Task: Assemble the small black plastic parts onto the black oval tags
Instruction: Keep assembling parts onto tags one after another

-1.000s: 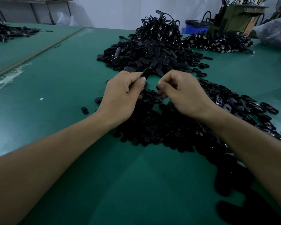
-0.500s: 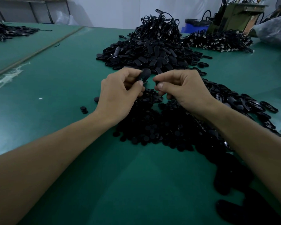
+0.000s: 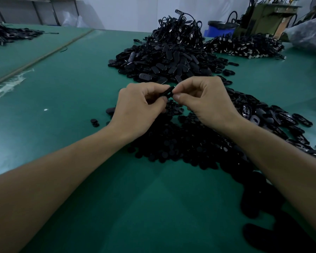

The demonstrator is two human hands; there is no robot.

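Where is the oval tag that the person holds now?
In the head view the oval tag sits near the centre, pinched between the left hand and the right hand, above the pile of small parts and nearer than the big tag heap.

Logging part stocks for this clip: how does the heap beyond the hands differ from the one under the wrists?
The far heap holds elongated oval pieces; the near heap holds small round ones. The far heap rises into a mound topped with looped cords; the near heap lies low and spread out. Both are black and rest on the green table.
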